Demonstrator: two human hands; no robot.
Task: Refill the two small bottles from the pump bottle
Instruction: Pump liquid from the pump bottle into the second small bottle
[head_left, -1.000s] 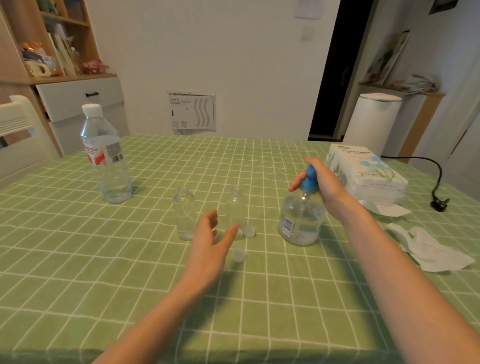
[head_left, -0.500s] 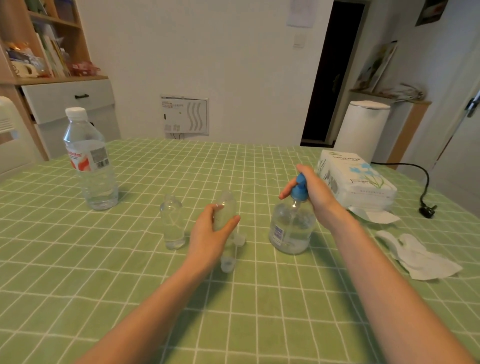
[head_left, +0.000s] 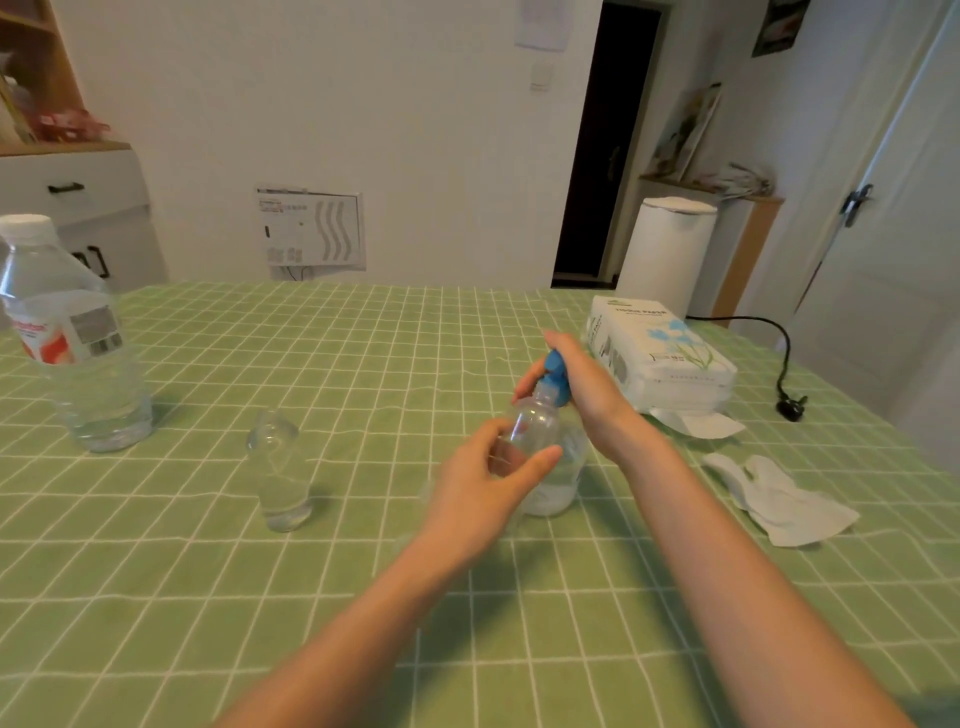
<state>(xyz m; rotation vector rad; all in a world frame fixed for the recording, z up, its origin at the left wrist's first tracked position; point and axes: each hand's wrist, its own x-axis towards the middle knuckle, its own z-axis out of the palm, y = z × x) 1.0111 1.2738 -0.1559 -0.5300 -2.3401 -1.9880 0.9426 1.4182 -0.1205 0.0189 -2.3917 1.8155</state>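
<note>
Early stage by my read: left hand (head_left: 488, 483) grips one small bottle (head_left: 530, 426), held up at the blue pump head (head_left: 556, 369) of the pump bottle (head_left: 561, 491). The right hand (head_left: 587, 389) wraps that head, placed to press. The second small bottle (head_left: 278, 478) stands on the worktop (head_left: 363, 364) well left of the pump bottle and looks uncapped, so two fills probably remain. Blur makes fill levels unreadable, and fingers hide how nozzle and mouth line up.

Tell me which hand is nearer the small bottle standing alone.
Left. The left hand, gripping the other small bottle, is right of the standing small bottle; the right hand is farther right, gripping the pump bottle by its head.
</note>
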